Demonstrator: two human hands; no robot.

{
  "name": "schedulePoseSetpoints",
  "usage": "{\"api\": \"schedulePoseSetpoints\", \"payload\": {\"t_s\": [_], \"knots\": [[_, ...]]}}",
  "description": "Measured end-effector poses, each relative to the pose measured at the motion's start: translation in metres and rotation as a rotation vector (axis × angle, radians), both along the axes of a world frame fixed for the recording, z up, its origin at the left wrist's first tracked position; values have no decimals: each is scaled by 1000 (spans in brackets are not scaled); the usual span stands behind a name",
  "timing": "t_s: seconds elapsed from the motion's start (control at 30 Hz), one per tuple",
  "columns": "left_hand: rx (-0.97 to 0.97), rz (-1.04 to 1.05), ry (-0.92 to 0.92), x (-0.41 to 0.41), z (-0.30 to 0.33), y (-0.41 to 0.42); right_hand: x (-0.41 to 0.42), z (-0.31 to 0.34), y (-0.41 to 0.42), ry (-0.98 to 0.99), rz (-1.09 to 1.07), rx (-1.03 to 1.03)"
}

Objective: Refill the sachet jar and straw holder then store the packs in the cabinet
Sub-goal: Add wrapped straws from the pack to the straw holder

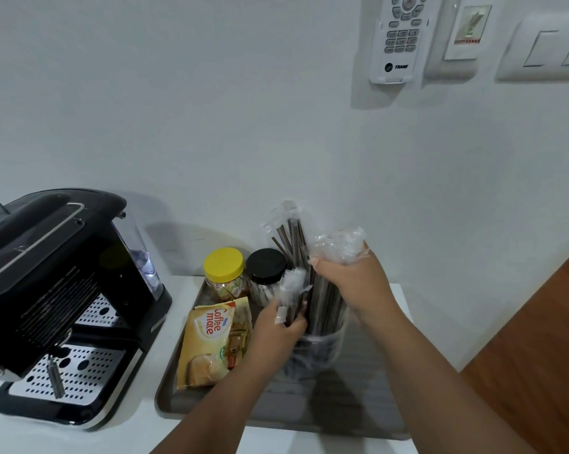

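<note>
White wall behind, the grey tray (368, 404) carries the clear straw holder (322, 345), its wrapped straws (325, 309) standing near upright between the left hand (276, 326) pinching 1 small bunch and the right hand (348, 283) gripping the straw pack (340, 244) just above.

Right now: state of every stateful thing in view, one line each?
yellow-lid jar: lid on
black-lid jar: lid on
straw holder: upright, holding straws
Coffee mate pack: flat on tray
left hand: gripping wrapped straws
right hand: gripping straw bundle
</note>
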State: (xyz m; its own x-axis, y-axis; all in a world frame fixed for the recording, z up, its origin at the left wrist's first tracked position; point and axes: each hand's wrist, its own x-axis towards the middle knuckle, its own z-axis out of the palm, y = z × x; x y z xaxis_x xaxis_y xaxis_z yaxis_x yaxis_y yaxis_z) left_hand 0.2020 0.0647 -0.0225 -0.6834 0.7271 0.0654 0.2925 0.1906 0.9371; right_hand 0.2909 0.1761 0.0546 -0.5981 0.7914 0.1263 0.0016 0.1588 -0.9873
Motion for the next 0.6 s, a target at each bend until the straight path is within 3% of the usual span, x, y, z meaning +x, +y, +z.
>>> {"api": "schedulePoseSetpoints", "payload": {"t_s": [0.13, 0.2, 0.3, 0.4, 0.6], "knots": [[5, -22, -14, 7, 0, 4, -1, -4, 4, -41, -65, -13], [34, -41, -109, 5, -1, 4, 3, -2, 10, -21, -97, -23], [56, -229, -264, -1, 2, -5, 7, 3, 18, 24, -98, -13], [-28, -382, -206, -2, 7, -17, 9, 9, 24, 106, -72, -54], [-100, -362, -166, -4, -2, -15, 16, 37, 30, 220, -43, -37]]}}
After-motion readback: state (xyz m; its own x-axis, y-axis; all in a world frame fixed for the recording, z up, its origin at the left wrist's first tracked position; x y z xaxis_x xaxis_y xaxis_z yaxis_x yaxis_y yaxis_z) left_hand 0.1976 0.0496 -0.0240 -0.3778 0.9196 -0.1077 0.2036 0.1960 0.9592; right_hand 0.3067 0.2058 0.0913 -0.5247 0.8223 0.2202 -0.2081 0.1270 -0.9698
